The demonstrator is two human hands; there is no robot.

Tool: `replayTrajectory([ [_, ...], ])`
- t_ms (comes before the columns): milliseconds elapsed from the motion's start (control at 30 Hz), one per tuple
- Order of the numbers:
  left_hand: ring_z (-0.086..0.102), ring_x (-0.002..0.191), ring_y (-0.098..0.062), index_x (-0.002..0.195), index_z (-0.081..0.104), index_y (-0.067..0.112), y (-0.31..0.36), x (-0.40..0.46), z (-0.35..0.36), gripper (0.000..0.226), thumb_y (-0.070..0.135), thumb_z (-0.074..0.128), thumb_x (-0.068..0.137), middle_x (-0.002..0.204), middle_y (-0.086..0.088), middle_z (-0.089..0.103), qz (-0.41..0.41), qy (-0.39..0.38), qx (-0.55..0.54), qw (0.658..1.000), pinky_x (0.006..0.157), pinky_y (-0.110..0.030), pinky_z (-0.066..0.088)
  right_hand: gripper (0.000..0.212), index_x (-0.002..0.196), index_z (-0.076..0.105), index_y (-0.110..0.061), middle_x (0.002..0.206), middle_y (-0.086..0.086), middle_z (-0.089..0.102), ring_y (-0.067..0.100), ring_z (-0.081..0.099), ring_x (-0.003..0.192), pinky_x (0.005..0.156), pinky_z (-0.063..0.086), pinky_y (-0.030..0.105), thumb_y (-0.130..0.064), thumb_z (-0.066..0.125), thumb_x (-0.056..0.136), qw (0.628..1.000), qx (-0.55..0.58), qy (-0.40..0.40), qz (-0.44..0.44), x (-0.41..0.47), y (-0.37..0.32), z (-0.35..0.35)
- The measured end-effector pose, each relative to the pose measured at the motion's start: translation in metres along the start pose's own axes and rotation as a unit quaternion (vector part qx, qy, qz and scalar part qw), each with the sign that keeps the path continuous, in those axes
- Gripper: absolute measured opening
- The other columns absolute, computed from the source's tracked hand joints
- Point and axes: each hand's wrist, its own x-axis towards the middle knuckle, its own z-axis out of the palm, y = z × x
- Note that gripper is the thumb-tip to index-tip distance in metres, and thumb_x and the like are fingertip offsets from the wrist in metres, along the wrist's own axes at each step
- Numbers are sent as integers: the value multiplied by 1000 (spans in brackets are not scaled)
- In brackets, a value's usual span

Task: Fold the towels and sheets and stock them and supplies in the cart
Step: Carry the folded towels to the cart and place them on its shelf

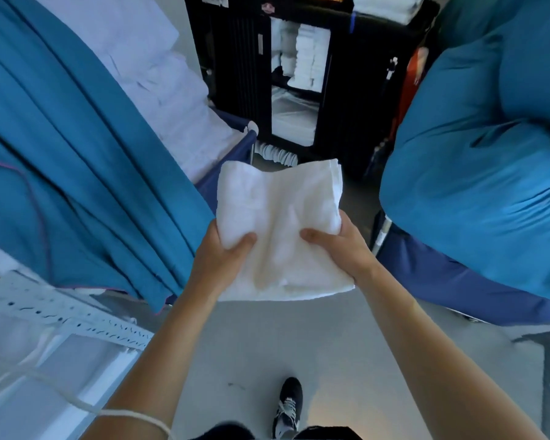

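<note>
A folded white towel (277, 214) is held flat in front of me at waist height. My left hand (223, 255) grips its near left edge, thumb on top. My right hand (337, 249) grips the near right edge the same way. Straight ahead stands the black cart (235, 58), its open shelves holding stacks of folded white towels (308, 55) above and a folded white sheet (292, 119) on the lower shelf. More white towels (385, 7) lie on the cart's top.
A teal cloth (77, 154) drapes over a bin of white linen (159, 81) on the left. A bulging teal bag (489, 154) sits on a blue frame (442, 274) at right. A white perforated shelf (61, 312) is at lower left. Grey floor and my shoe (288, 404) lie below.
</note>
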Motion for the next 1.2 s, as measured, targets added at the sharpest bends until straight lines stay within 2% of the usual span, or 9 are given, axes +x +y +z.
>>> replayTrajectory([
  [100,60,81,13,119,54,36,9,34,11,50,61,75,81,101,21,64,-2,-4,-3,1000,63,-19,43,51,112,57,-47,102,-29,71,-2,71,90,73,55,24,-39,90,73,1000,-8,-3,-10,34,-9,-8],
  [267,61,82,11,121,52,40,24,87,25,52,63,74,80,103,21,64,4,-21,-10,1000,63,-18,44,63,121,56,-45,106,-24,72,0,71,91,83,59,34,-45,91,69,1000,0,9,2,84,-19,-18],
  [433,62,83,11,125,53,38,34,153,45,54,61,74,81,106,20,65,5,-49,-23,999,64,-19,46,64,122,55,-47,107,-24,72,3,72,93,78,58,29,-47,91,69,1000,-8,29,2,141,-33,-25],
  [633,62,91,5,125,53,35,44,252,67,54,59,75,82,108,22,63,11,-76,-39,996,67,-21,44,73,132,52,-39,120,-13,70,16,69,108,95,58,46,-44,91,70,998,-8,62,18,224,-52,-24],
  [800,62,95,8,133,52,35,60,339,71,66,60,73,76,114,21,64,32,-97,-62,993,73,-22,47,73,130,53,-41,119,-15,69,15,69,107,96,57,46,-47,92,68,996,-18,86,23,302,-78,-16],
  [933,60,93,15,127,52,39,72,400,71,50,47,77,84,110,24,64,40,-110,-56,992,73,-19,46,75,130,54,-42,118,-15,70,15,69,107,95,58,46,-48,92,66,994,-10,105,30,351,-97,-7],
  [1033,59,93,12,123,51,39,82,439,73,48,47,78,84,107,23,62,50,-113,-47,991,70,-13,43,72,125,52,-48,115,-20,69,10,68,106,92,58,42,-52,92,65,992,-19,119,32,383,-109,-4],
  [1133,61,100,0,128,52,33,88,469,76,60,57,74,77,112,18,63,50,-113,-51,991,79,-25,50,73,124,51,-51,111,-26,69,7,68,104,87,57,35,-55,91,63,991,-22,128,30,409,-119,-2],
  [1200,59,103,-6,132,50,31,91,487,80,63,56,75,80,115,17,61,44,-115,-45,991,83,-31,50,76,126,51,-50,111,-27,68,5,67,104,84,56,32,-57,91,62,990,-23,136,29,425,-125,-1],
])
